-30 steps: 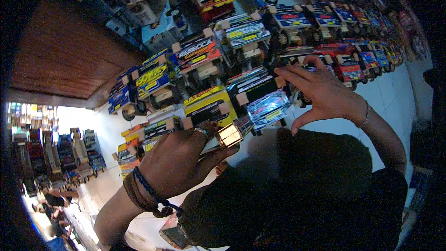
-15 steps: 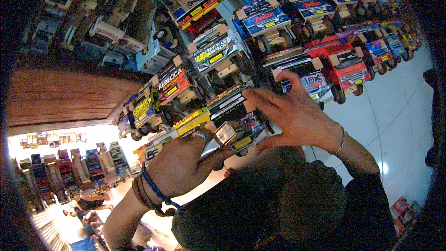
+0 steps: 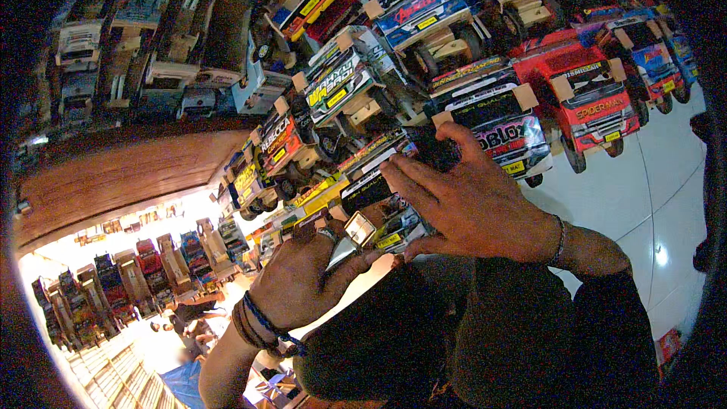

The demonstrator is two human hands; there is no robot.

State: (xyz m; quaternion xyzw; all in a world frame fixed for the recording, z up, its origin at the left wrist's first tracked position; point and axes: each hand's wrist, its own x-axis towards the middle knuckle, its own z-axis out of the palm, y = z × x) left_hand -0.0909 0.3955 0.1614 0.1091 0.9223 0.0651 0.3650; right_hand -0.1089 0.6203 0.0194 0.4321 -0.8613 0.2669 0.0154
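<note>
A toy truck point(image 3: 369, 192) with a dark windscreen, a yellow plate and a colourful front stands before me, between my hands. My left hand point(image 3: 297, 273) grips its left front corner, with the thumb along the lower front beside a small pale wooden tab point(image 3: 360, 229). My right hand point(image 3: 485, 208) spans the truck's right side, fingertips on the windscreen area and thumb low at the front. The right index finger is raised and bent. My fingers cover parts of the truck's front.
Rows of toy trucks surround my hands: a red truck point(image 3: 587, 98), a black-and-white one point(image 3: 492, 132) and a blue one point(image 3: 424, 19). Grey trucks point(image 3: 151, 76) fill the upper left by a brown wooden panel point(image 3: 113, 170). White tiled floor point(image 3: 628, 197) lies at right. People sit at lower left.
The view has shifted, so the truck rows appear displaced. My right hand's fingers have moved slightly in toward the truck's front; both hands stay around it.
</note>
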